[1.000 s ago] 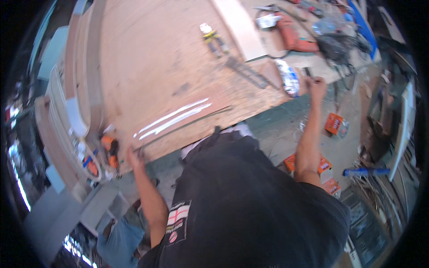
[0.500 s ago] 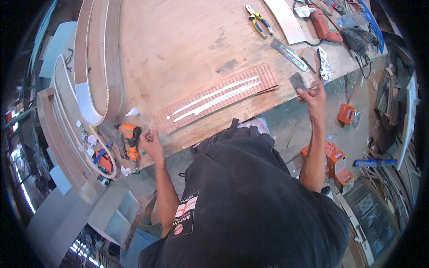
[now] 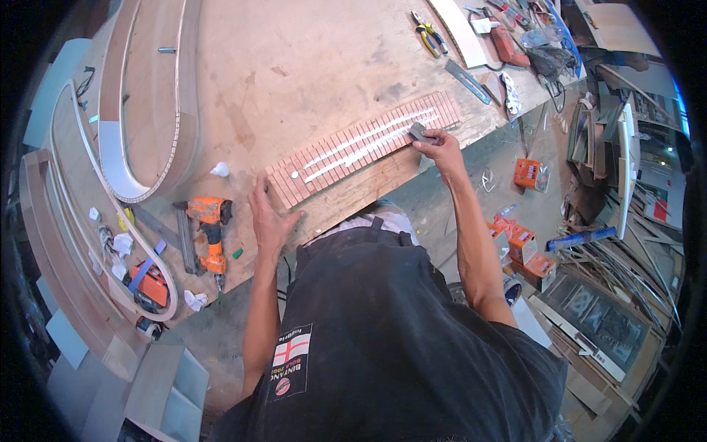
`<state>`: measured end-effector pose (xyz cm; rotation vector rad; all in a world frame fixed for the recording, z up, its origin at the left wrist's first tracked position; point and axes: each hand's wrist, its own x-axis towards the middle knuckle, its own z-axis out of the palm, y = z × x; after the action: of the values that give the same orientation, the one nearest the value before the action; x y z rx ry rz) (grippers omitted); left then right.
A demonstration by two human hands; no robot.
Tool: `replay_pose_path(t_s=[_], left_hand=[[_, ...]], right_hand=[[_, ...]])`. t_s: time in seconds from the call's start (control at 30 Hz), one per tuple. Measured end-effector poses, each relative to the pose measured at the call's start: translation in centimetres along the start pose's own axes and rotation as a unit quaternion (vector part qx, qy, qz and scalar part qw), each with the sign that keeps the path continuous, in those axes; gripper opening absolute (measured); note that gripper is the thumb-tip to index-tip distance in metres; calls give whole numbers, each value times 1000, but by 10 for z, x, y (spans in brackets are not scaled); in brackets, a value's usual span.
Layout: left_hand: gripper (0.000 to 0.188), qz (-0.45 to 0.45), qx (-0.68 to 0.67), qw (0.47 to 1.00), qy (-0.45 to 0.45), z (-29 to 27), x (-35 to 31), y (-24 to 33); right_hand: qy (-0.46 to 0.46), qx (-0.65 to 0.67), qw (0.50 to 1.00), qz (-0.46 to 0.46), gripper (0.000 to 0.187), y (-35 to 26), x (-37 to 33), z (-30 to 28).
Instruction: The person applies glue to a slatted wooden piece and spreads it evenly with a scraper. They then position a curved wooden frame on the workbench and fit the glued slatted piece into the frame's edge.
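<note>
A reddish wooden strip (image 3: 335, 183) with close cross slots lies slanted near the table's front edge. Two long white lines of what looks like glue and a small white dot are on its top. My right hand (image 3: 442, 151) pinches a small dark flat scraper (image 3: 420, 133), whose edge is at the white lines near the strip's right end. Around the strip's left corner, my left hand (image 3: 269, 217) has its thumb and fingers spread; whether it presses on the wood I cannot tell.
An orange nail gun (image 3: 209, 221) lies left of my left hand, by a white bulb-shaped piece (image 3: 220, 169). Curved wooden frames (image 3: 151, 147) fill the table's left side. Pliers (image 3: 429, 35), a grey-blue flat tool (image 3: 468, 81) and a red power drill (image 3: 508, 44) lie at the far right.
My right hand has brought the scraper leftward from beyond the strip's right end onto it. My left hand has opened wider at the left corner. The view has shifted slightly.
</note>
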<state>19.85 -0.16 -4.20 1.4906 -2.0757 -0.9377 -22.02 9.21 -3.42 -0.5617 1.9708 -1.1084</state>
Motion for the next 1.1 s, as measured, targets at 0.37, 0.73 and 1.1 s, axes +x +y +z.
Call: replay_pose_path(t_s=[0.37, 0.73, 1.1], left_hand=[[103, 18, -23, 999, -18, -5, 15, -17], [98, 51, -31, 997, 44, 3, 8, -24], [98, 31, -14, 999, 32, 6, 8, -26]], right_hand=[[142, -357, 912, -143, 24, -19, -7, -10], [242, -468, 828, -190, 19, -42, 35, -14], [134, -442, 815, -350, 27, -27, -29, 104]])
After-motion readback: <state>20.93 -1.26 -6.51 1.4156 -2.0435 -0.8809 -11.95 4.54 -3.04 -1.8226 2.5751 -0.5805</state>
